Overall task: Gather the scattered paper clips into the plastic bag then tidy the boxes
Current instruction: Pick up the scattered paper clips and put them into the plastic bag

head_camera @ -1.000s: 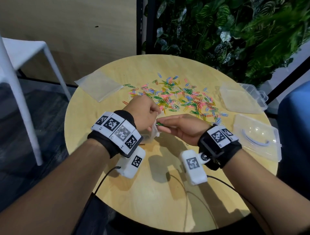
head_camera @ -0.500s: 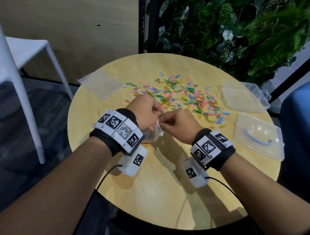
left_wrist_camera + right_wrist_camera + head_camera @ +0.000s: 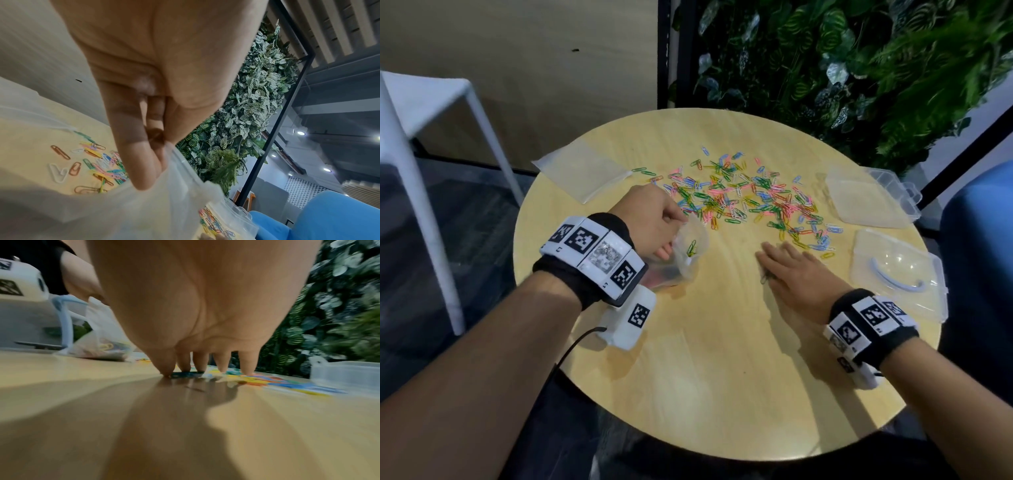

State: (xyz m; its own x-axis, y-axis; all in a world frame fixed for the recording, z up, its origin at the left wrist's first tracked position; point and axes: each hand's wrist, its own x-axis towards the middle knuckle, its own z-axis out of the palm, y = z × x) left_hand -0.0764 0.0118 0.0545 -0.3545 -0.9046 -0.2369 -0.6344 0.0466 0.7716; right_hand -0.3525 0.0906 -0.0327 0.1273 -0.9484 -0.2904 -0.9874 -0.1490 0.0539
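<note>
My left hand [image 3: 654, 222] pinches the rim of a clear plastic bag [image 3: 690, 251] with a few clips inside; the wrist view shows thumb and fingers [image 3: 141, 162] closed on the bag's edge [image 3: 185, 186]. Colourful paper clips [image 3: 750, 202] lie scattered across the middle of the round wooden table [image 3: 705, 377]. My right hand [image 3: 791, 270] lies flat, fingers straight, just short of the near edge of the clips. In the right wrist view its fingertips [image 3: 202, 365] touch the tabletop among clips [image 3: 257, 381], with the bag [image 3: 102, 340] at left.
Two clear plastic boxes sit at the right: one [image 3: 873, 198] further back, one with a blue handle [image 3: 897, 274] nearer. A second flat plastic bag [image 3: 582, 169] lies at the far left. A white chair [image 3: 421, 113] stands left of the table; plants [image 3: 842, 68] behind.
My right hand left the bag's mouth, swung right and down, and flattened on the table by the clips. The left hand still holds the bag, now with its mouth open.
</note>
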